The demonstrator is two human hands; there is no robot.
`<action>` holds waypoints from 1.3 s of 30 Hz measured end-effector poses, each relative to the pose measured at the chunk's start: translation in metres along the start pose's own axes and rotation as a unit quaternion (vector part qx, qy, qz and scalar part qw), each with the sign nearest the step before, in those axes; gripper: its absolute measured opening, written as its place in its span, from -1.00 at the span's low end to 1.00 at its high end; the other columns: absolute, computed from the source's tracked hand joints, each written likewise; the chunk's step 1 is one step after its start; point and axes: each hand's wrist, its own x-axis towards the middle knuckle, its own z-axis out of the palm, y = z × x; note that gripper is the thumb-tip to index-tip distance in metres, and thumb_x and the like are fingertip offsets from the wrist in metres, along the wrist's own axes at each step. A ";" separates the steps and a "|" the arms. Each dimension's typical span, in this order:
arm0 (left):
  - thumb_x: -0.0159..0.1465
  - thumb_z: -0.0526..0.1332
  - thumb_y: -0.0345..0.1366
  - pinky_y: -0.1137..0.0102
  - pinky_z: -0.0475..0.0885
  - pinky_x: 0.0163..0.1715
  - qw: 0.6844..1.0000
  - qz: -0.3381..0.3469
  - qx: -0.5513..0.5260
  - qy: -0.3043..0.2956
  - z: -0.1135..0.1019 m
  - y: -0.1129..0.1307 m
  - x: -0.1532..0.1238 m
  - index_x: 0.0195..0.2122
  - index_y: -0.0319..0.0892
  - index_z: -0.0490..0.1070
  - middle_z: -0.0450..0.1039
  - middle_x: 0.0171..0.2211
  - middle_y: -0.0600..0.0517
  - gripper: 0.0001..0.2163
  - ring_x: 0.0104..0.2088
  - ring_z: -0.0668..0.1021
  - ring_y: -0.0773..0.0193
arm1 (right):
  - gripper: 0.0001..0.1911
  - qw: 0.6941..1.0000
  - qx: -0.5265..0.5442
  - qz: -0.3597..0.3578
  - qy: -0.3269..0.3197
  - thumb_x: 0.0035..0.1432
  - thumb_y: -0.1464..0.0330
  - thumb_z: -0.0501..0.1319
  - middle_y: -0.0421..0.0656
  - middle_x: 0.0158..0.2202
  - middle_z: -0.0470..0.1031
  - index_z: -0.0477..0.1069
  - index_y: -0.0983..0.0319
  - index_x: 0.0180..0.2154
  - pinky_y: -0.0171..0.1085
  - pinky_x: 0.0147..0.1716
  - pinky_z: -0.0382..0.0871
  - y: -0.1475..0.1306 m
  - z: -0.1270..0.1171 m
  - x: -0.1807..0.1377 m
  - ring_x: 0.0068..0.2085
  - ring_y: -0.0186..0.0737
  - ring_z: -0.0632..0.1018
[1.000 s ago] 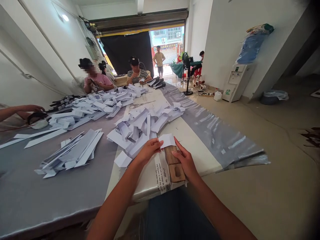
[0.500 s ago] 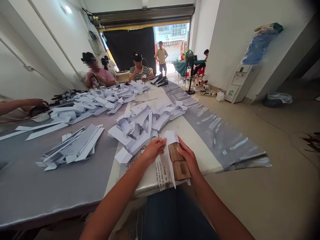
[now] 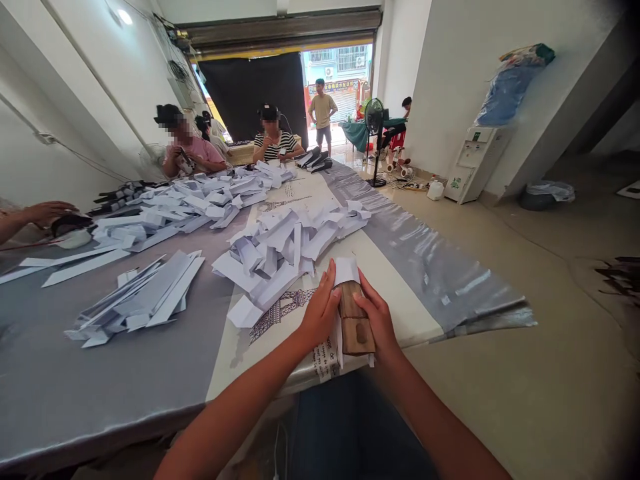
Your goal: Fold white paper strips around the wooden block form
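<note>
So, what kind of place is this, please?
Probably a small street-front workshop: a long table carries piles of folded white paper, other people sit working along it, and a roller shutter stands open to the street.

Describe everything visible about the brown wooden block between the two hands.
The brown wooden block is a long, narrow bar of plain-looking wood, with a cross seam midway and a dark oval recess near its close end. It lies lengthwise, pointing away, at the near edge of the white-covered table. A white paper piece is folded over its far end. The left hand presses flat against its left side; the right hand grips its right.
</note>
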 end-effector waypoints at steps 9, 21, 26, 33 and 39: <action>0.23 0.12 -0.01 0.30 0.39 -0.09 0.944 -0.217 -0.241 0.063 0.000 -0.004 0.009 0.05 -0.13 0.36 0.40 0.05 -0.07 -0.56 0.01 0.46 0.11 | -0.34 0.966 -0.238 -0.104 0.002 0.17 0.21 0.13 -0.30 0.34 -0.05 -0.02 0.04 0.27 -0.07 0.27 0.00 0.011 0.005 0.000 0.33 -0.13 0.03; 0.03 0.35 -0.15 0.46 0.33 -0.35 0.863 -0.290 -0.399 0.104 -0.004 0.001 0.018 -0.25 -0.10 0.22 0.42 -0.35 0.12 -0.64 -0.39 0.48 0.38 | -0.40 0.921 -0.358 -0.148 -0.028 0.16 0.33 0.11 -0.27 0.31 0.07 0.09 0.03 0.24 -0.10 0.27 0.02 0.000 0.014 0.004 0.30 -0.19 0.13; 0.08 0.31 -0.19 0.40 0.34 -0.22 0.836 -0.267 -0.469 0.103 -0.002 0.001 0.018 -0.17 -0.11 0.21 0.42 -0.29 0.08 -0.65 -0.31 0.50 0.33 | -0.40 0.928 -0.333 -0.163 -0.023 0.16 0.36 0.10 -0.24 0.30 0.07 0.10 0.05 0.24 -0.09 0.24 0.09 0.004 0.016 0.010 0.29 -0.17 0.14; 0.18 0.17 -0.11 0.42 0.27 -0.31 0.903 -0.262 -0.266 0.214 -0.009 -0.006 0.015 -0.36 -0.12 0.25 0.30 -0.45 0.13 -0.80 -0.39 0.39 0.33 | -0.39 0.882 -0.436 -0.171 -0.044 0.17 0.34 0.07 -0.25 0.31 0.07 0.06 0.04 0.26 -0.09 0.19 0.20 0.005 0.036 0.012 0.26 -0.11 0.21; 0.20 0.15 -0.09 0.42 0.29 -0.24 0.900 -0.243 -0.286 0.222 -0.016 -0.014 0.017 -0.42 -0.18 0.32 0.35 -0.44 0.09 -0.76 -0.35 0.40 0.32 | -0.40 0.794 -0.568 -0.203 -0.070 0.18 0.35 0.02 -0.14 0.32 0.03 0.07 0.20 0.26 -0.03 0.08 0.34 -0.006 0.054 0.007 0.21 0.02 0.30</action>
